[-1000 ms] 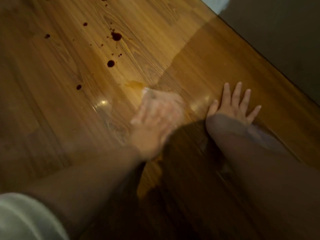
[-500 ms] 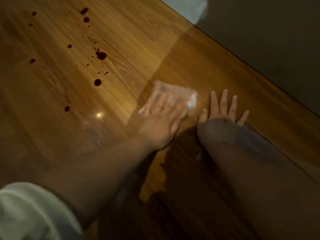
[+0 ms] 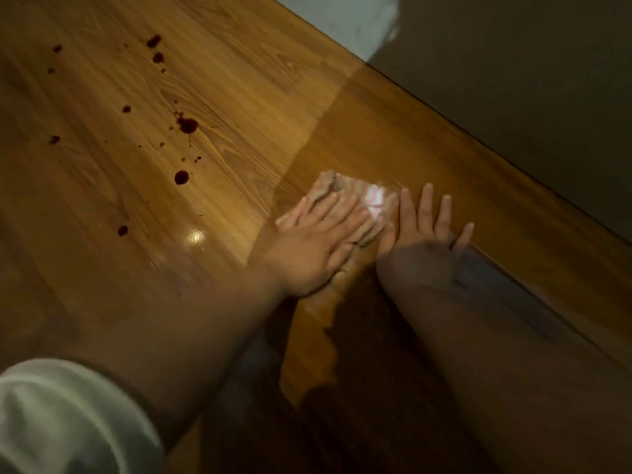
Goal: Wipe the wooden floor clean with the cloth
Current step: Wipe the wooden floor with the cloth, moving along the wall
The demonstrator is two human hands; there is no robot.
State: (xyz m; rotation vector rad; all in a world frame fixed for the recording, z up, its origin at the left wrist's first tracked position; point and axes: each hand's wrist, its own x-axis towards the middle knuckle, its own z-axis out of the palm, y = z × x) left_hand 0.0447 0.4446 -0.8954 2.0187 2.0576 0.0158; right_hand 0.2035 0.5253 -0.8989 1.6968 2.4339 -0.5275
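Head view: left hand (image 3: pixel 314 248) flat on cloth (image 3: pixel 372 200), right hand (image 3: pixel 424 248) splayed.

The wooden floor (image 3: pixel 260 107) is glossy brown plank with clear grain, and a small bright glint of light sits on it left of the hands. Dark red spots (image 3: pixel 186 124) lie scattered over its upper left part, some large, some mere specks. A pale cloth (image 3: pixel 371 200) lies flat on the boards, pressed under the left hand (image 3: pixel 314 248). The right hand (image 3: pixel 424 248) rests palm down just beside it, fingers spread. Along the right a dark wall meets the floor.
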